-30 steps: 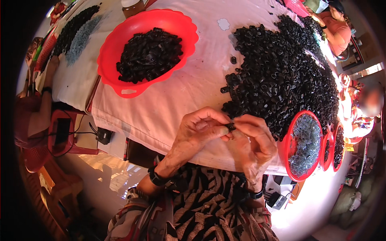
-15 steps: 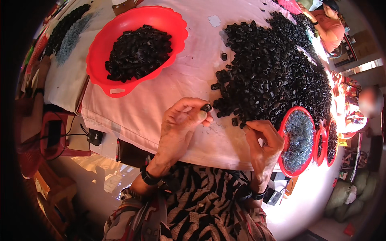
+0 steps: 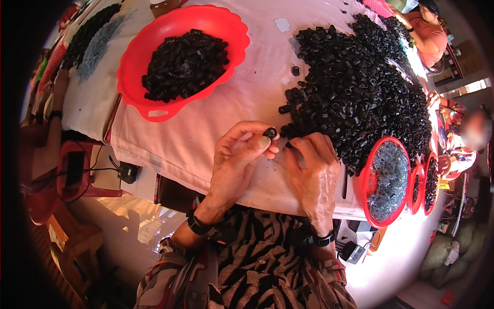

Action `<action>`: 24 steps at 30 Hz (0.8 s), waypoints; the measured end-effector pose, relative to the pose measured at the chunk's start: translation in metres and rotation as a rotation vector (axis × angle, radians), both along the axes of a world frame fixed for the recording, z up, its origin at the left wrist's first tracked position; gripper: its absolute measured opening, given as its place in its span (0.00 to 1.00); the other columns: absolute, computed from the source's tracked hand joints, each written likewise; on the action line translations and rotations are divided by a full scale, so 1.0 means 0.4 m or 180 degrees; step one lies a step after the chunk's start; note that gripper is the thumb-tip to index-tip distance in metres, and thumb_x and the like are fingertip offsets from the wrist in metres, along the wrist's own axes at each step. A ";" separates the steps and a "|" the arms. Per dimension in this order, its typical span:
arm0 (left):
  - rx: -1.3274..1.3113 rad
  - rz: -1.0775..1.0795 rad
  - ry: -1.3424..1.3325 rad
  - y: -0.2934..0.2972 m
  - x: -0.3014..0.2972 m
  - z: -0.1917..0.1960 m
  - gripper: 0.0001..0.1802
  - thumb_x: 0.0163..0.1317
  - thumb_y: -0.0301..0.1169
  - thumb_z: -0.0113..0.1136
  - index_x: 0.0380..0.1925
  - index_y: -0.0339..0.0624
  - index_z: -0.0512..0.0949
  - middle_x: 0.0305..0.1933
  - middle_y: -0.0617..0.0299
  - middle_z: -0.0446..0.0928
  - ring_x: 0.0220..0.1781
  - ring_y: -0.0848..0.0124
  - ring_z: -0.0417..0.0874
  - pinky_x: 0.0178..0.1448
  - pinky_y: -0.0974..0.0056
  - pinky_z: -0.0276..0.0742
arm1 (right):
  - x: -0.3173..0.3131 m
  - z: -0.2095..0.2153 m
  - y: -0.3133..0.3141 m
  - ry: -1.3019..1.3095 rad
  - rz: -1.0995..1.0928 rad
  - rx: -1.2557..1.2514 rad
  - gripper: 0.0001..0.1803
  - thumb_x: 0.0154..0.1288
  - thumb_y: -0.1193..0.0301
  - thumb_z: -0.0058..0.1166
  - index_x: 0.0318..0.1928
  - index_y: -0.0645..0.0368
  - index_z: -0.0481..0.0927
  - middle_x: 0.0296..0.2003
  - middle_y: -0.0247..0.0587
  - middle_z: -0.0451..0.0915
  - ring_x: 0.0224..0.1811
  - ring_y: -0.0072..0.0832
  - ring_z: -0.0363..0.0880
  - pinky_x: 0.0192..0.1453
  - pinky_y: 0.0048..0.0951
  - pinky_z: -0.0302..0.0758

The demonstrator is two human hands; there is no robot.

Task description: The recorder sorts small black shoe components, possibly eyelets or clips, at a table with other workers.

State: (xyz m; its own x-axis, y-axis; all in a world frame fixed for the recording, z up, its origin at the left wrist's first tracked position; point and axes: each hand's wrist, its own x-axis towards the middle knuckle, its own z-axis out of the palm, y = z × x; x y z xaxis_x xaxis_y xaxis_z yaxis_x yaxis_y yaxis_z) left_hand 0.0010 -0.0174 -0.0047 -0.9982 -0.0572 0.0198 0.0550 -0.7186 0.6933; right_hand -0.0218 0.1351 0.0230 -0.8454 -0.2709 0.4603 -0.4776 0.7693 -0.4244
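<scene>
Between the thumb and fingers of my left hand [image 3: 234, 162] is a small black hollow cylindrical piece [image 3: 270, 133], its round open end showing. My right hand [image 3: 316, 175] is just to the right of it, back of the hand up. Its thumb and forefinger pinch a small dark piece [image 3: 289, 145], mostly covered by the fingertips. The two hands are close together but apart, over the table's near edge. Beyond them spreads a big pile of similar black pieces [image 3: 355, 92].
A red scalloped basin [image 3: 131, 77] holding black pieces stands at the left on the pink tablecloth [image 3: 195, 136]. Red-rimmed baskets, one with bluish clear bits [image 3: 388, 177], line the right. A thin dark stick [image 3: 345, 185] lies beside my right hand. Other people sit left and right.
My right hand has moved left, away from the pile's near edge and toward my left hand, with the dark piece. My left hand still holds its cylinder, now turned slightly.
</scene>
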 end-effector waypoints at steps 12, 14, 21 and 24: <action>-0.0062 -0.0258 0.0150 0.000 -0.002 -0.004 0.10 0.67 0.24 0.59 0.47 0.35 0.79 0.43 0.56 0.82 0.40 0.71 0.82 0.46 0.68 0.77 | 0.035 0.014 0.042 -0.0937 0.0287 -0.2212 0.15 0.53 0.89 0.61 0.42 0.64 0.83 0.43 0.44 0.82 0.40 0.27 0.83 0.44 0.25 0.80; -0.0257 -0.0473 0.0145 0.004 0.003 0.001 0.10 0.67 0.24 0.61 0.47 0.35 0.79 0.42 0.56 0.82 0.40 0.71 0.83 0.45 0.67 0.77 | 0.030 0.004 0.065 -0.1031 0.0800 -0.2586 0.16 0.58 0.89 0.60 0.48 0.67 0.81 0.43 0.46 0.82 0.41 0.27 0.83 0.45 0.25 0.81; -0.0207 -0.0680 0.0003 0.015 0.012 0.009 0.09 0.67 0.22 0.59 0.46 0.36 0.79 0.41 0.55 0.82 0.41 0.70 0.83 0.46 0.66 0.78 | 0.040 0.005 0.082 -0.1641 0.0990 -0.3657 0.15 0.60 0.89 0.60 0.48 0.71 0.80 0.50 0.50 0.79 0.44 0.32 0.83 0.46 0.29 0.84; -0.0144 -0.0762 -0.0046 0.022 0.011 0.012 0.09 0.66 0.21 0.60 0.45 0.35 0.79 0.41 0.55 0.83 0.40 0.69 0.84 0.45 0.66 0.80 | 0.036 0.018 0.081 -0.1571 0.1013 -0.3483 0.14 0.58 0.90 0.60 0.46 0.72 0.81 0.49 0.51 0.79 0.44 0.32 0.83 0.48 0.28 0.83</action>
State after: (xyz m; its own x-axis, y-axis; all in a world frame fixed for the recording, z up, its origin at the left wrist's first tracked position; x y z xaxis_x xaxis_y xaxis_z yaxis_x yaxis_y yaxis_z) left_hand 0.0055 -0.0086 0.0000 -0.9833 0.1818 0.0027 -0.1233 -0.6782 0.7244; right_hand -0.0075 0.1677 0.0302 -0.9595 -0.1699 0.2249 -0.1848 -0.2230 -0.9571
